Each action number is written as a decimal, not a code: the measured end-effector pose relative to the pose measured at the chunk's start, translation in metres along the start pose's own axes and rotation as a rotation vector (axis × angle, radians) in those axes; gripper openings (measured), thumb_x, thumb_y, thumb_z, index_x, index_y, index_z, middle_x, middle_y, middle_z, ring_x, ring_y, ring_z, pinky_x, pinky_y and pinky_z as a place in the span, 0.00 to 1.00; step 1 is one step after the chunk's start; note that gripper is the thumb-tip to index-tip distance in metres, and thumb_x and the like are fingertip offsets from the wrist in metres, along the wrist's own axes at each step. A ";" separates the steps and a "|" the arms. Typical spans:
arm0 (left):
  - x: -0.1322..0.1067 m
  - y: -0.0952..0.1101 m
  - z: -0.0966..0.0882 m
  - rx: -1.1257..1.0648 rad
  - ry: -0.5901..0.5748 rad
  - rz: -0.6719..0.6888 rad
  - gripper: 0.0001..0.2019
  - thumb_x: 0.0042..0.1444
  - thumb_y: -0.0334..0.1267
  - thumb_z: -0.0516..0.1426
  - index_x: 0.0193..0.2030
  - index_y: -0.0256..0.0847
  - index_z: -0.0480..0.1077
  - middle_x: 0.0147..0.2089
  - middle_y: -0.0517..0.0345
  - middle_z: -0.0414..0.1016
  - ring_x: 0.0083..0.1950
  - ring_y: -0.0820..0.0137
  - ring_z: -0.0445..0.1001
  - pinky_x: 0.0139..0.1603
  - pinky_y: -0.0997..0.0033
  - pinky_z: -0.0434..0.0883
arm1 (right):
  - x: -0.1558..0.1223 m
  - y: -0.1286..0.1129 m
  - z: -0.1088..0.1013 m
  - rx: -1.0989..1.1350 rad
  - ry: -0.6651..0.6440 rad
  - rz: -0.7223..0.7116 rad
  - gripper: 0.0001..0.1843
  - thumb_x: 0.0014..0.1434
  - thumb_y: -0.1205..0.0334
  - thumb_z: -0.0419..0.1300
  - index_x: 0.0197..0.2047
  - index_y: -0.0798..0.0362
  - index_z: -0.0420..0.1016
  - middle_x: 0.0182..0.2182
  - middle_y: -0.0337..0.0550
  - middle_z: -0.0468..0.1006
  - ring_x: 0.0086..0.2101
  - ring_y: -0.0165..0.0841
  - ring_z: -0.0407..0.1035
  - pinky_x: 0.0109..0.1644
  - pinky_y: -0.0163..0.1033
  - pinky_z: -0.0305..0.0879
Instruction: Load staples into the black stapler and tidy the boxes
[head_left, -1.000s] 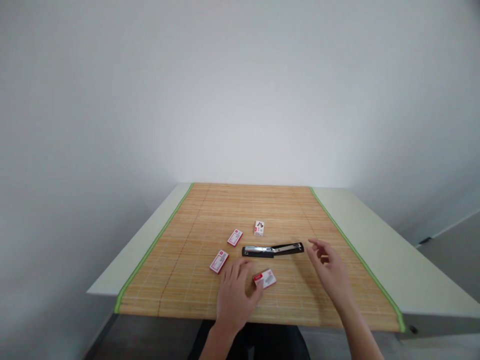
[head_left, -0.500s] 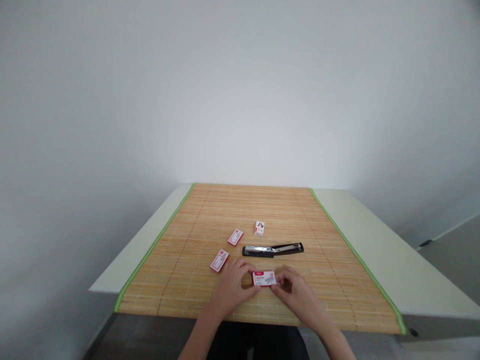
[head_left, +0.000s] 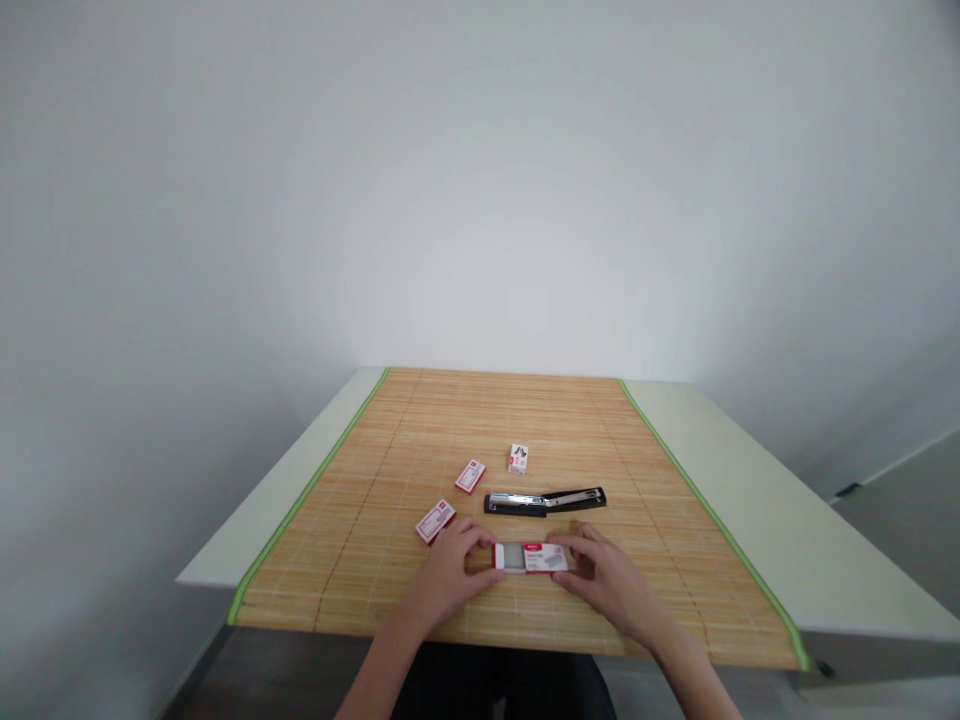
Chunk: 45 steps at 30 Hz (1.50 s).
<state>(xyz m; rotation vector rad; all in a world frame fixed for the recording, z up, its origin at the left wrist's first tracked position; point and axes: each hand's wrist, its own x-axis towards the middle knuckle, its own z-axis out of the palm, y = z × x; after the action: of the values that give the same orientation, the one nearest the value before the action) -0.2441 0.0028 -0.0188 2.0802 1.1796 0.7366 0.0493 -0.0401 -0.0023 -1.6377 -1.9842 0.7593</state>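
Between my two hands is a red and white staple box [head_left: 545, 558], its inner tray [head_left: 514, 557] slid partly out to the left with grey staples showing in it. My left hand [head_left: 455, 568] pinches the tray's left end between thumb and fingers. On the sleeve's right end, my right hand [head_left: 604, 577] grips with thumb below and fingers above. Just beyond the box lies a black stapler [head_left: 546, 501], swung wide open and flat on the mat, its metal channel facing up.
Two more red and white boxes lie to the left, one [head_left: 436, 521] close to my left hand and another [head_left: 470, 476] farther back. A small white box [head_left: 518, 459] with a dark picture stands behind the stapler. The bamboo mat [head_left: 495, 410] has green edges and covers a white table [head_left: 720, 470].
The staple box has been pulled open: its tray moved left with my left hand while the sleeve shifted right with my right hand. The nearest left box has shifted slightly left.
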 end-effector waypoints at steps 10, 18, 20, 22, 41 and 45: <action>-0.005 0.016 0.009 0.148 0.176 0.069 0.32 0.51 0.48 0.69 0.63 0.51 0.70 0.64 0.51 0.69 0.65 0.53 0.67 0.67 0.49 0.66 | 0.014 -0.029 -0.004 0.061 0.087 -0.062 0.22 0.63 0.52 0.64 0.61 0.41 0.77 0.44 0.43 0.76 0.43 0.39 0.73 0.50 0.43 0.69; -0.001 0.026 0.021 0.353 0.217 0.057 0.27 0.64 0.49 0.58 0.69 0.50 0.64 0.69 0.51 0.66 0.67 0.53 0.65 0.68 0.44 0.64 | 0.074 -0.064 0.007 -0.204 0.134 -0.072 0.09 0.64 0.54 0.63 0.45 0.44 0.83 0.43 0.44 0.75 0.46 0.39 0.72 0.48 0.40 0.67; 0.000 0.026 0.022 0.359 0.218 0.053 0.29 0.62 0.51 0.60 0.68 0.50 0.65 0.69 0.51 0.66 0.67 0.52 0.66 0.68 0.44 0.64 | 0.080 -0.061 0.012 -0.232 0.116 -0.069 0.08 0.64 0.55 0.64 0.44 0.46 0.83 0.42 0.44 0.74 0.45 0.39 0.72 0.47 0.40 0.66; -0.001 0.026 0.022 0.356 0.213 0.051 0.33 0.57 0.52 0.64 0.68 0.50 0.65 0.69 0.50 0.66 0.67 0.50 0.65 0.68 0.44 0.63 | 0.082 -0.058 0.017 -0.201 0.105 -0.082 0.09 0.64 0.54 0.64 0.42 0.47 0.82 0.41 0.44 0.74 0.44 0.38 0.72 0.47 0.39 0.66; -0.004 0.015 0.020 0.203 0.207 0.063 0.34 0.49 0.44 0.68 0.64 0.50 0.67 0.69 0.51 0.65 0.69 0.50 0.63 0.70 0.42 0.62 | 0.107 -0.068 0.037 0.092 0.256 -0.141 0.05 0.63 0.63 0.62 0.36 0.50 0.80 0.37 0.41 0.75 0.39 0.35 0.71 0.46 0.39 0.66; -0.007 0.014 0.013 0.150 0.180 0.092 0.21 0.50 0.36 0.66 0.52 0.50 0.73 0.66 0.52 0.66 0.68 0.52 0.65 0.68 0.45 0.65 | 0.090 -0.079 0.018 0.070 0.212 -0.195 0.05 0.65 0.64 0.61 0.37 0.49 0.78 0.38 0.40 0.74 0.40 0.34 0.71 0.46 0.38 0.65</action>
<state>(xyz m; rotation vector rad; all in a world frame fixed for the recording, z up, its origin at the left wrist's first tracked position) -0.2297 -0.0122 -0.0178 2.2419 1.2771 0.9203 -0.0372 0.0347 0.0373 -1.3982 -1.9090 0.5515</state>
